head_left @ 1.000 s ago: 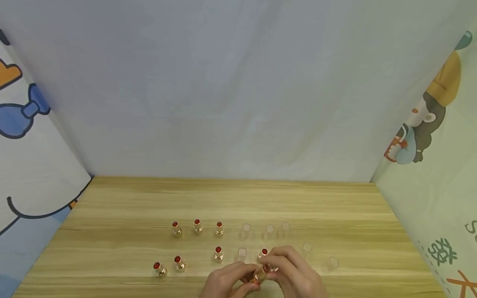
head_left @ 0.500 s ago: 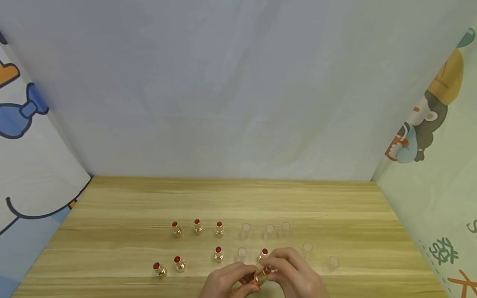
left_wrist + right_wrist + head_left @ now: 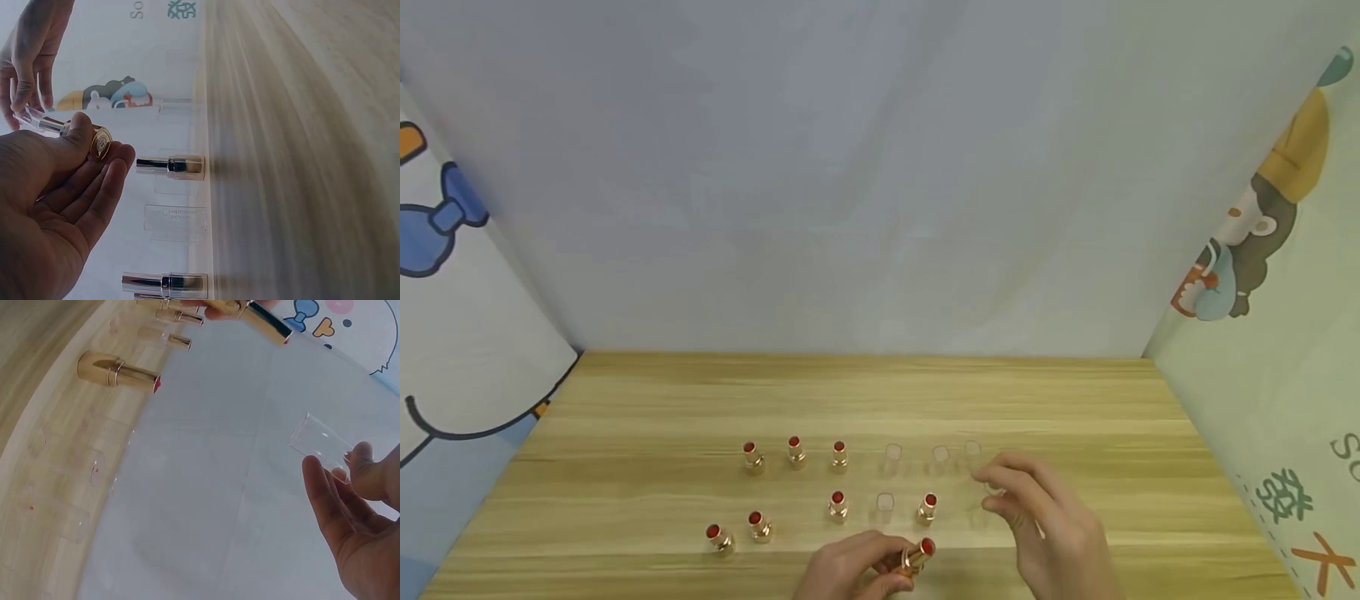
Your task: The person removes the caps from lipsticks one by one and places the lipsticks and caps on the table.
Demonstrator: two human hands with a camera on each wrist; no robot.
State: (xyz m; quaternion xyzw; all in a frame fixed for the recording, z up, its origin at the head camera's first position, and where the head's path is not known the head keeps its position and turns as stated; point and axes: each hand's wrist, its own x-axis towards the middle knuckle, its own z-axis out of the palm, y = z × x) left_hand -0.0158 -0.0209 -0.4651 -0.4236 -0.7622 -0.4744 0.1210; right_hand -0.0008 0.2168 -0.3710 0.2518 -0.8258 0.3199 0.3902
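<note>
In the head view my left hand [image 3: 853, 567] pinches a gold lipstick [image 3: 919, 554] low on its base, the red tip bared and tilted up to the right. Its round gold bottom faces the left wrist view. Farther right, my right hand [image 3: 1052, 521] is raised over the table. A clear cap [image 3: 319, 440] sits between its thumb and fingers, best seen in the right wrist view. Just beyond the held lipstick, another uncapped lipstick [image 3: 928, 508] stands upright on the table. A clear cap standing on the table [image 3: 885, 503] is to its left.
Several more uncapped lipsticks stand left of the hands, among them one at the front left [image 3: 721, 540] and one in the back row [image 3: 839, 457]. Clear, faint caps stand in the back row too, such as the leftmost cap [image 3: 892, 453]. A pale cloth [image 3: 850, 208] hangs behind the wooden table [image 3: 647, 392].
My right hand has left the held lipstick and moved right and back, and now holds a clear cap. The left hand keeps the lipstick, whose red tip is now uncovered.
</note>
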